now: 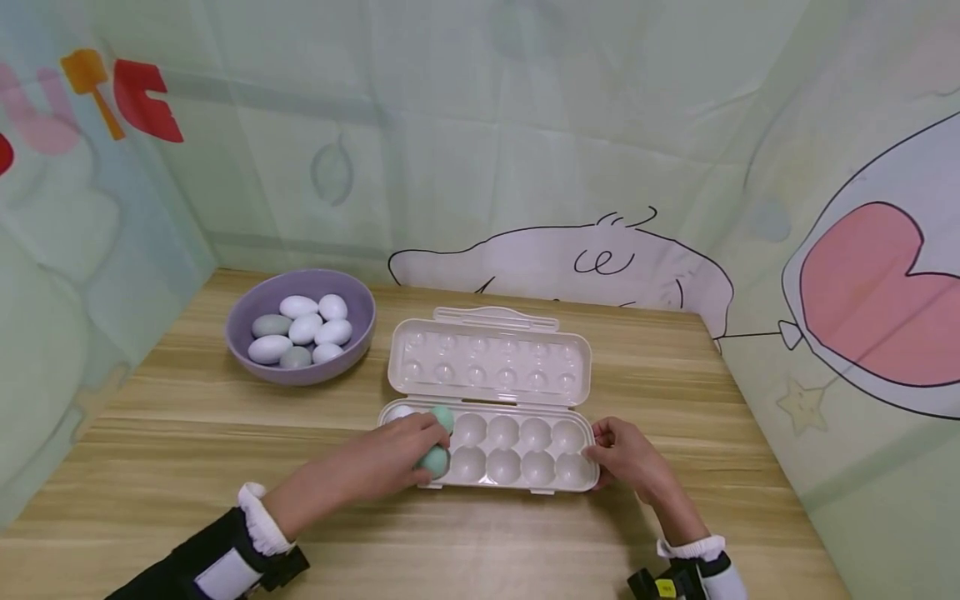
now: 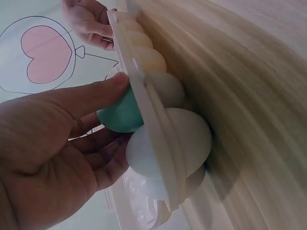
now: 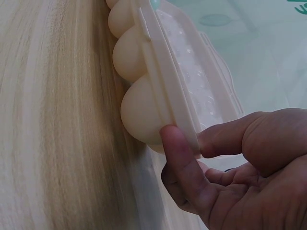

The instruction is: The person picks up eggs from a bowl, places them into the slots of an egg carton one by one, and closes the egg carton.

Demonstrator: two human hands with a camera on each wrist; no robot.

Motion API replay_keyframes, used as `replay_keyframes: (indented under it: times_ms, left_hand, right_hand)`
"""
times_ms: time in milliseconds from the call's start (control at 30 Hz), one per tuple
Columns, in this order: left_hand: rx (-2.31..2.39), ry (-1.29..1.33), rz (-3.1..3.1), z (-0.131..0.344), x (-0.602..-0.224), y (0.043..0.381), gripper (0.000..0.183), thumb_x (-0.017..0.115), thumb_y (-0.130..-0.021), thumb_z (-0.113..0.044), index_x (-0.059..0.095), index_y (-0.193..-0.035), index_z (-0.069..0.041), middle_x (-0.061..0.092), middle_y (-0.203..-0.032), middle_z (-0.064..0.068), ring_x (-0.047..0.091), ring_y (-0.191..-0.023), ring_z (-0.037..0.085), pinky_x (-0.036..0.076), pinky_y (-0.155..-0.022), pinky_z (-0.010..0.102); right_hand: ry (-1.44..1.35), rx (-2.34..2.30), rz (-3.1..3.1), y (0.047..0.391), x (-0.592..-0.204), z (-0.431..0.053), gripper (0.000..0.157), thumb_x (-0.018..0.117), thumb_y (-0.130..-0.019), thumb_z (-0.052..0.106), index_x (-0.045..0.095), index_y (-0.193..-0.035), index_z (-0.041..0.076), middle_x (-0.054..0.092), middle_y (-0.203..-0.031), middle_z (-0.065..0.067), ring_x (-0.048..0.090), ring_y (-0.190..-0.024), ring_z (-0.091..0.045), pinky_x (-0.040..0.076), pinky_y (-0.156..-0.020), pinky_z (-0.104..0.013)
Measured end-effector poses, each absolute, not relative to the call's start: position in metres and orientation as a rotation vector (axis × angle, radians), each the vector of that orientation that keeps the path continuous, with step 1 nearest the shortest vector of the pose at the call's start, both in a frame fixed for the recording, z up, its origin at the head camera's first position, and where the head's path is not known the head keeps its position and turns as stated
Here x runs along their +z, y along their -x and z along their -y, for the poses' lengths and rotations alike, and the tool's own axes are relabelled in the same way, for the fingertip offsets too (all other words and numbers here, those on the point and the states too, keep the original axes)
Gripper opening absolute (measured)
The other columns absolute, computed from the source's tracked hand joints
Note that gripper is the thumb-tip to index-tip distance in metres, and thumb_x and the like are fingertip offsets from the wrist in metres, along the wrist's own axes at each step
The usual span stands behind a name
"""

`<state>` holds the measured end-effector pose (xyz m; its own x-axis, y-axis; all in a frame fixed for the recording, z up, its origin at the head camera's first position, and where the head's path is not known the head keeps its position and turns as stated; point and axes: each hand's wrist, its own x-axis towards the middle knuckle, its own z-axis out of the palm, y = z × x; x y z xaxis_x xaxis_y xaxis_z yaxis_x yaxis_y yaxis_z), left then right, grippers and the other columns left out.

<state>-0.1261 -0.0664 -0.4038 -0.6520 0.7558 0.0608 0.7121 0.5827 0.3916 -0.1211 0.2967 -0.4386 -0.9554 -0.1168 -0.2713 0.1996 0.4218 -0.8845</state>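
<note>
A pale plastic egg carton [image 1: 517,468] lies with its lid [image 1: 491,367] folded back. My left hand [image 1: 390,454] is over its left end, thumb and fingers round a green egg [image 2: 123,112] in the second cup of the front row. Behind that, a second green egg [image 1: 442,417] sits in the back row, with a white egg [image 1: 400,412] to its left. A pale egg [image 2: 141,151] fills the front left cup, hidden by the hand in the head view. My right hand [image 1: 626,454] pinches the carton's right end between thumb and fingers.
At the back left of the wooden table [image 1: 225,475] stands a purple bowl [image 1: 300,377] holding several white and grey eggs [image 1: 303,328]. Printed cloth walls [image 1: 480,125] enclose the table at the back and sides.
</note>
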Motion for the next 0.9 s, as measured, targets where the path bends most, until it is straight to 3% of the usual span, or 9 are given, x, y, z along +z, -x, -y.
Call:
replay_keyframes:
  times_ms: [400, 900]
  left_hand:
    - [0.530, -1.273, -2.749, 0.0675, -0.4082, 0.1307, 0.032, 0.085, -0.085, -0.020, 0.068, -0.109, -0.010, 0.064, -0.110, 0.005, 0.061, -0.100, 0.023, 0.050, -0.088, 0.043]
    - [0.523, -1.265, -2.757, 0.0655, -0.4111, 0.1314, 0.030, 0.082, -0.088, -0.016, 0.069, -0.113, -0.007, 0.064, -0.113, 0.009, 0.062, -0.101, 0.026, 0.052, -0.087, 0.044]
  right_hand:
    - [-0.084, -1.548, -2.389, 0.1213, -0.4386, -0.2966, 0.022, 0.063, -0.092, -0.010, 0.050, -0.110, -0.014, 0.057, -0.087, -0.013, 0.063, -0.066, -0.021, 0.059, -0.054, -0.035]
    - [-0.065, -1.562, -2.377, 0.1213, -0.4386, -0.2974, 0.022, 0.062, -0.092, -0.010, 0.050, -0.110, -0.015, 0.058, -0.087, -0.014, 0.064, -0.066, -0.021, 0.060, -0.054, -0.036]
